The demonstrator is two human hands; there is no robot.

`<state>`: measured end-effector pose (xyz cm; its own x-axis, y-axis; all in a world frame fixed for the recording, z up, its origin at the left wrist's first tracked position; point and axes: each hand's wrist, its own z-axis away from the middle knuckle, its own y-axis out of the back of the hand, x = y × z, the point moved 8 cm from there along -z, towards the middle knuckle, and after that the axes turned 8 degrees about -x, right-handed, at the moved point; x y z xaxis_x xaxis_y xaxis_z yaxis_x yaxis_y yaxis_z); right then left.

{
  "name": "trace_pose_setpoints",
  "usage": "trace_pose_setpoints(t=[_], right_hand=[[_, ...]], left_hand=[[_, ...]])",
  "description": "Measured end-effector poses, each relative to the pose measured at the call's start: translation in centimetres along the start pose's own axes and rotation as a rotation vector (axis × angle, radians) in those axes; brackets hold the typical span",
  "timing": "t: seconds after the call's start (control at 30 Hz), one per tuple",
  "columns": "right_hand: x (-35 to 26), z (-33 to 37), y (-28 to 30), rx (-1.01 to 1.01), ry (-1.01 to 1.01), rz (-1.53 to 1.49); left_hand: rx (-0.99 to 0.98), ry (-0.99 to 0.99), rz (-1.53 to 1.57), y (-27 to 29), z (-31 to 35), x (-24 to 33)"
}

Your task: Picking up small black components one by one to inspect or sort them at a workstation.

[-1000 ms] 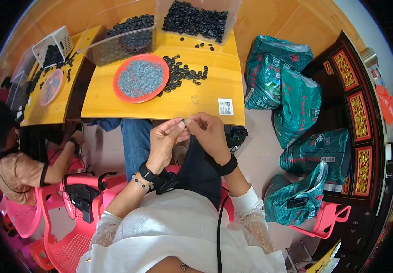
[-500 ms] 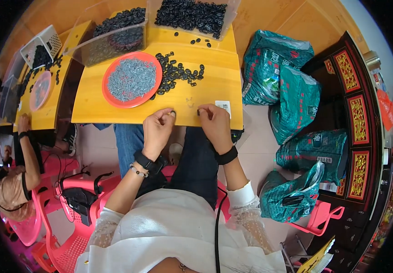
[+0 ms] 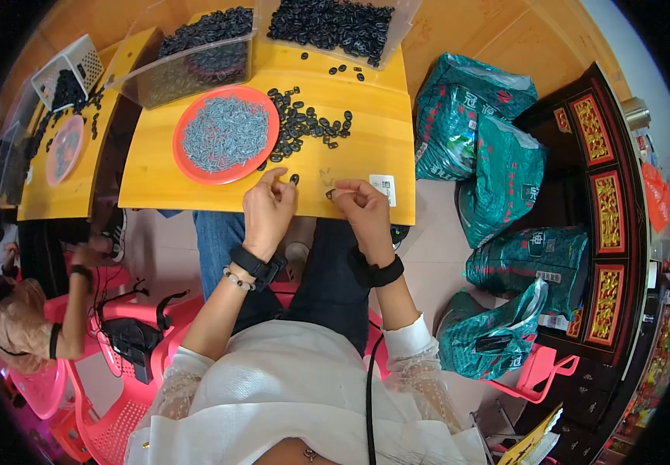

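Observation:
My left hand (image 3: 269, 208) is over the table's near edge, just below the red plate (image 3: 271, 161) piled with small grey, screw-like pieces (image 3: 226, 133). Its thumb and index finger are apart, with a dark oval at the thumb tip. To its right, my right hand (image 3: 366, 211) has thumb and index curled close in a pinch. A dark oval shows at that thumb tip too. Whether these ovals are nails or held pieces I cannot tell. Black oval pieces (image 3: 304, 125) lie scattered right of the plate. A few tiny pale bits (image 3: 326, 175) lie beyond my fingers.
Two clear bins (image 3: 195, 77) of black pieces stand at the yellow table's back. A white label (image 3: 382, 188) is near its right corner. Green sacks (image 3: 498, 167) stand on the right. A co-worker's arm (image 3: 74, 310) and another table (image 3: 48, 198) are at left.
My left index finger has lifted away from the thumb. My right hand has shifted slightly down and its fingers have turned. The co-worker's arm has drawn back from the left table.

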<state>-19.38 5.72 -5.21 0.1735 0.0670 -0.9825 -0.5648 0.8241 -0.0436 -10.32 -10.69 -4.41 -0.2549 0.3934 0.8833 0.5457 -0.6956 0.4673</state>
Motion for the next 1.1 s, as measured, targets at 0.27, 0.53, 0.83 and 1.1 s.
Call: trace_pose_setpoints(t=[0.27, 0.53, 0.83, 1.1], right_hand=[[-0.3, 0.9, -1.2, -0.056, -0.047, -0.261], [-1.0, 2.1, -2.6, -0.096, -0.014, -0.237], [-1.5, 3.8, -3.0, -0.130, -0.027, -0.119], [-1.9, 4.0, -2.9, -0.185, -0.021, -0.031]], left_hand=[[0.078, -0.045, 0.324, 0.3, 1.9, -0.2], [-0.197, 0.113, 0.720, -1.7, 3.4, 1.3], [-0.201, 0.054, 0.634, -1.5, 4.3, 1.1], [-0.193, -0.057, 0.461, -1.0, 4.9, 2.1]])
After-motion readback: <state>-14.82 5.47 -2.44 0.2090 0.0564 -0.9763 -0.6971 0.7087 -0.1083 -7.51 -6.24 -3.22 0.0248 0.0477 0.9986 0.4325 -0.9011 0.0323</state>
